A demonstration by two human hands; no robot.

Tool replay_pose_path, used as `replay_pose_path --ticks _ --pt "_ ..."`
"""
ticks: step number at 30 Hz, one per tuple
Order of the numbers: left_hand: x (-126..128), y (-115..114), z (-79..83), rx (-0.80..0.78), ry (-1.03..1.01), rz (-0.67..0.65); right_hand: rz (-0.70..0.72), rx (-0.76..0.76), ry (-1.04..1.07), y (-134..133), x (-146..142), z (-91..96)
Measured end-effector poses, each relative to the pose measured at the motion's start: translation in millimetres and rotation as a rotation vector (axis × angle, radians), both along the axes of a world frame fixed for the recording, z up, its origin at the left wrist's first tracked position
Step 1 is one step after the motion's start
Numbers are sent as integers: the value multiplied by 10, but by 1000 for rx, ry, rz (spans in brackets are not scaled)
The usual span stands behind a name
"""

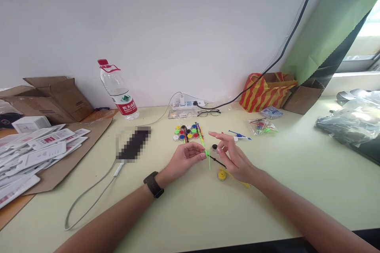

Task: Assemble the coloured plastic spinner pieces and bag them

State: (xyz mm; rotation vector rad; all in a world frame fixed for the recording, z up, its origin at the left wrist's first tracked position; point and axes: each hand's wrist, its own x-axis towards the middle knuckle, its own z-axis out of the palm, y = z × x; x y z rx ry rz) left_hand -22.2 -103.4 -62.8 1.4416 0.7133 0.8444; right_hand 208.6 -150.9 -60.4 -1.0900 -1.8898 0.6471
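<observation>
At the far left of the table (297, 174), white cards (35, 150) lie spread over flat cardboard in front of an open box (56, 97). A bottle (118, 91) stands upright by the wall, and a grey cable (89, 197) loops toward the near edge. The left hand (185, 158), with a dark watch (153, 184) on its wrist, is closed in a pinch on a green stick (208, 156). The stick's long axis runs from far to near, with its thin end pointing back toward the person. It sits in the gap between the two hands. Behind it is a tight cluster of coloured caps (187, 132). Just right of the stick is a black cap (214, 147) with a black stick (218, 162) slanting down to the right from it. Both are nearer the right hand (234, 156) than the left. That hand is loosely open with its fingers spread, thumb and forefinger at the black cap, though it is not clear whether they touch it. A yellow cap (221, 174) lies on the table just under that hand's heel. Beyond the hand lies a blue stick (239, 135), then a small clear bag of parts (263, 125), well apart from both hands. A striped bag (264, 91) leans by the wall.
</observation>
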Motion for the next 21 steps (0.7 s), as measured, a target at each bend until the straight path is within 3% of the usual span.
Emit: replay_pose_path --ticks 3,5,10,21 --pt "-4 3 -13 3 3 -3 103 -259 102 12 20 29" --pt "-6 5 -20 5 5 -6 152 -320 172 27 24 40" --pt "-2 -6 -9 18 10 -9 152 -215 175 37 -24 22" --pt "6 -17 1 27 9 -19 150 -211 121 13 -62 7"
